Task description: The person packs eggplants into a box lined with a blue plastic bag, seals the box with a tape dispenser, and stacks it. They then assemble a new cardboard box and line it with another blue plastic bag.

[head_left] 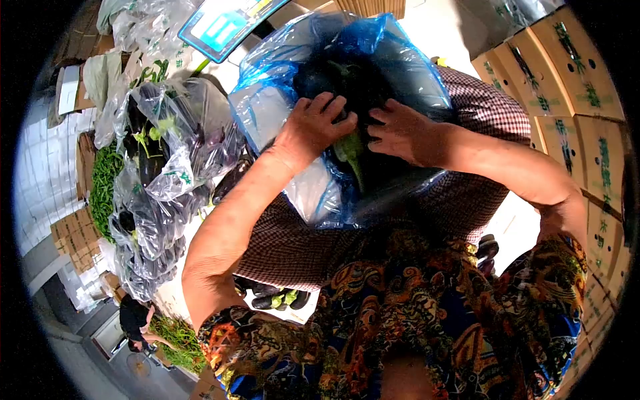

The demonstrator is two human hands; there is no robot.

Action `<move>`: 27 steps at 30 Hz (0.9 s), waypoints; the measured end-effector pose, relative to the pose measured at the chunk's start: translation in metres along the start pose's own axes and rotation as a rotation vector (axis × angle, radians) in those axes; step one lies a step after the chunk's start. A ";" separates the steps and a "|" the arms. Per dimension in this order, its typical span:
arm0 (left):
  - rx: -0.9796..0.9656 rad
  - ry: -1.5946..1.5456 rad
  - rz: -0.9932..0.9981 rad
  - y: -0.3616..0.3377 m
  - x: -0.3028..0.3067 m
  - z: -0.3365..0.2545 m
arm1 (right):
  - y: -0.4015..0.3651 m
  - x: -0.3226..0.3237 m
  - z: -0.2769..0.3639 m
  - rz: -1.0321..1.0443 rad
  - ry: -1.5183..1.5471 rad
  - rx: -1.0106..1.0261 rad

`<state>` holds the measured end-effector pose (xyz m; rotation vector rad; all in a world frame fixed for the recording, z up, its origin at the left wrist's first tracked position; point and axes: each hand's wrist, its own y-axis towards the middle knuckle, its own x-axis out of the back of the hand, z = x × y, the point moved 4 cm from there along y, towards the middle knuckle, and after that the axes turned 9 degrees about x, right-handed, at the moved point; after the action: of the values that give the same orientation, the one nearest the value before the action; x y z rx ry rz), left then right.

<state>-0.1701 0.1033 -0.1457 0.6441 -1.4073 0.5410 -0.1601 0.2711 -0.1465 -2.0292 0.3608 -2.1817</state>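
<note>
A blue plastic bag (400,63) full of dark eggplants rests against my checkered apron. My left hand (313,127) is inside the bag's mouth, fingers bent over the eggplants (357,77). My right hand (400,130) reaches in from the other side, fingers pressed on the dark fruit. A green eggplant stem (351,152) shows between the two hands. What each hand actually grips is hidden by the bag and fruit.
Clear bags of eggplants (167,167) are piled at the left, with green peppers (103,187) behind them. Stacked cardboard boxes (573,80) line the right. A scale with a blue display (220,27) stands above. Loose eggplants (277,299) lie below. Another person (137,323) crouches at lower left.
</note>
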 end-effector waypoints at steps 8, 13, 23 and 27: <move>0.040 -0.245 0.094 -0.006 0.011 -0.033 | -0.013 -0.010 -0.008 -0.264 0.025 -0.049; 0.037 -0.083 -0.022 0.001 0.009 -0.042 | -0.005 -0.013 -0.004 -0.238 0.061 -0.025; 0.985 -1.007 0.277 -0.042 0.018 -0.042 | -0.021 -0.013 -0.010 -0.318 0.143 -0.063; 0.907 -0.955 0.275 -0.039 0.001 -0.061 | -0.012 -0.009 -0.010 -0.245 0.196 -0.054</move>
<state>-0.0996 0.1172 -0.1511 1.5858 -2.1449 1.2149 -0.1687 0.2862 -0.1528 -1.9845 0.2032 -2.5524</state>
